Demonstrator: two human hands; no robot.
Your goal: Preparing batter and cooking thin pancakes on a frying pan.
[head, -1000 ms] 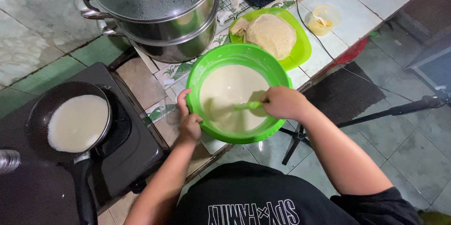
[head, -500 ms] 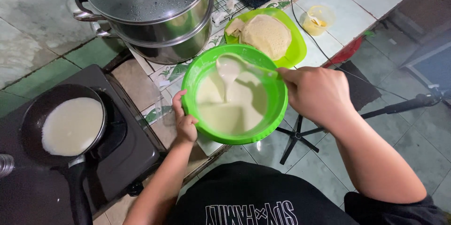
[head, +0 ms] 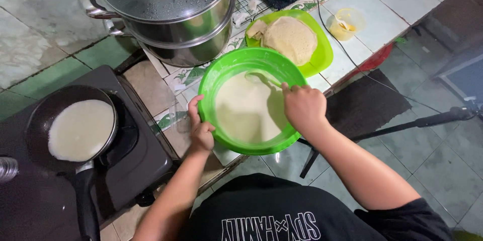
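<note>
step: stirring batter in the green bowl [head: 211, 101], by the look of it; ladle handle [head: 265, 78] is in the batter at the far side.
left hand [head: 200, 129]: clamped on the near-left rim of the bowl, fingers curled over the edge, thumb outside. Bowl sits tilted toward the person.
right hand [head: 303, 107]: closed around the ladle handle over the right side of the bowl; the grip itself is mostly hidden behind the knuckles.
how to do it well: keep the rim hand firm so the bowl doesn't spin; sweep the ladle along the bottom and wall, not just the surface; hold the tilt shallow, since the batter already pools toward the near wall.
risk: batter slopping over the low rim onto the tiled counter [head: 191, 77].
batter [head: 246, 110]: pale cream, smooth, thin and glossy, no lumps visible; covers most of the bowl floor.
bowl location: on the counter edge, between the stove [head: 146, 155] and the green plate [head: 324, 52], just in front of the steel steamer pot [head: 171, 14].
nearby: black pan [head: 37, 120] on the stove holding a round pale pancake [head: 80, 130]; cooked pancakes [head: 292, 38] stacked on the plate; small yellow cup [head: 346, 23] well apart, behind the plate.
</note>
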